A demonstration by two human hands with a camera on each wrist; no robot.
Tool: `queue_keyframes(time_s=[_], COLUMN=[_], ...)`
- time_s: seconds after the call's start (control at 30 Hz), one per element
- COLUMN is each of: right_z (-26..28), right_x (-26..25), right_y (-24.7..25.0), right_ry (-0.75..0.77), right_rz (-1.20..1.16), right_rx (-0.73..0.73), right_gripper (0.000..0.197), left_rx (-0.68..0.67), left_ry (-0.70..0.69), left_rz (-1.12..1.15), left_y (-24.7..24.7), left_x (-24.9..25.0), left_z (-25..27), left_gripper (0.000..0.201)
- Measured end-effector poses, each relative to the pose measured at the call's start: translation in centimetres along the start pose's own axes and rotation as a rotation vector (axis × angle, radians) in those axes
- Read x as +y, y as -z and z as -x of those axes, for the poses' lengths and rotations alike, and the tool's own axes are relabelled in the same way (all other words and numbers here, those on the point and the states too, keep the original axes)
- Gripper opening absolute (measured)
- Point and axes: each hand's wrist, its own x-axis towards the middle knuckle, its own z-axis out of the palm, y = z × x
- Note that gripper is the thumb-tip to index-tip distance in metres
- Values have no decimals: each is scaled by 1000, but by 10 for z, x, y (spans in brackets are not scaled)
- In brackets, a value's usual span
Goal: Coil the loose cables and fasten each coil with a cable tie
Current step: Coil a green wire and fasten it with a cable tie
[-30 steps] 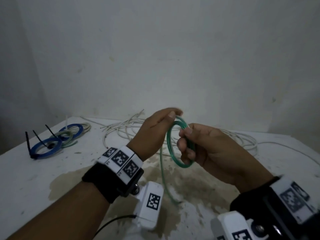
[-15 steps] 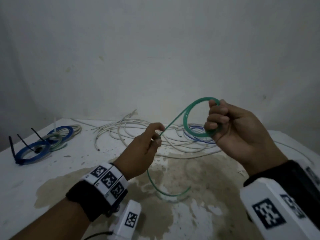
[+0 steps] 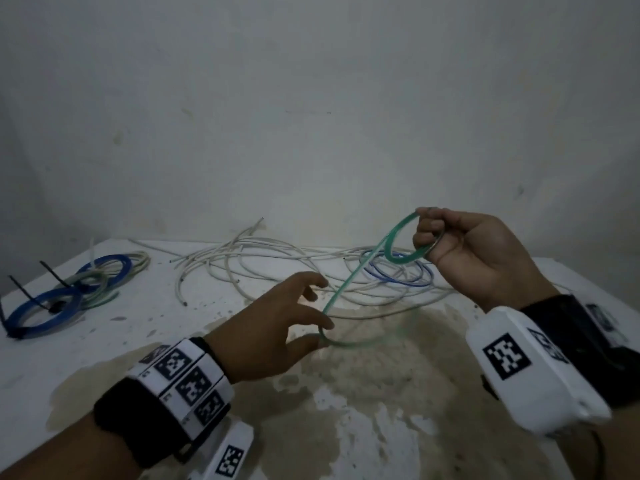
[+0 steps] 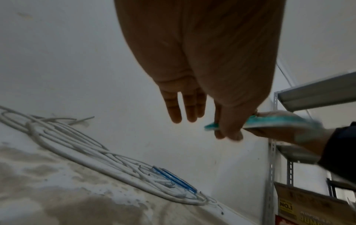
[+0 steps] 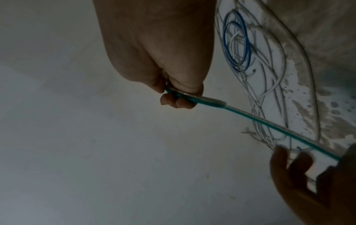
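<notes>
My right hand (image 3: 429, 237) is raised at the right. Its curled fingers grip a small coil of the green cable (image 3: 403, 259). The cable's loose tail (image 3: 346, 282) slants down-left from the coil to my left hand (image 3: 320, 336). There it bends between thumb and index fingertip, which pinch it; the other fingers are spread. The tail's end curves over the stained tabletop (image 3: 381, 393). In the left wrist view the green cable (image 4: 210, 126) passes the thumb of the left hand (image 4: 221, 129). In the right wrist view the right hand (image 5: 173, 94) clasps the green cable (image 5: 260, 120).
A tangle of loose white cables (image 3: 259, 265) and a blue-and-white loop (image 3: 398, 278) lie at the back of the table by the wall. Tied blue coils (image 3: 45, 310) with black cable ties sit at the far left. A metal shelf (image 4: 318, 94) stands to the right.
The hands were together at the coil. My right hand has carried the coil up and right, and my left hand has slid down the tail and spread its fingers.
</notes>
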Motion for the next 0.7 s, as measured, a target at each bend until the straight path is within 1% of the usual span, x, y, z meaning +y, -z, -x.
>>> queue_keyframes(time_s=[0.03,0.1,0.17,0.23,0.33,0.37,0.4,0.47,0.53,0.63,0.7], right_z=[-2,-8,-12,-14,-16,-16,-17,-18,-20,-17,-12], right_x=[3,9,15,22,34,39,43,51,60,73,84], right_y=[2,8,10,7,-1,-3,-5,-7,-9,-12,-13], right_ry=[-8,-11,-4,15,30,31,36,48,43,14,-26], right_rz=[-1,-5,-29,-53,-53,-51,-46,-27,12,95,153], right_rx=[22,113,173,194,201,203,210,224,244,256,257], right_gripper=[35,5,20,25,25,26,26,27,29,32,31], left_rx=[74,229,334,382,353,338,319,263,209,176,194], left_ry=[-2,25,97,123,135,135,128,113,99,65,81], left_rz=[35,119,186,188,229,236,238,255,271,213,232], left_y=[0,-1,-2,-4,-6,-6,-6,-7,-7,-6,-4], left_x=[2,8,16,24,36,39,41,44,47,53,57], left_z=[-1,-5,-9,-11,-12,-12,-12,-10,-9,-11,-14], left_gripper=[32,30,31,30,14,13,17,35,42,31,21])
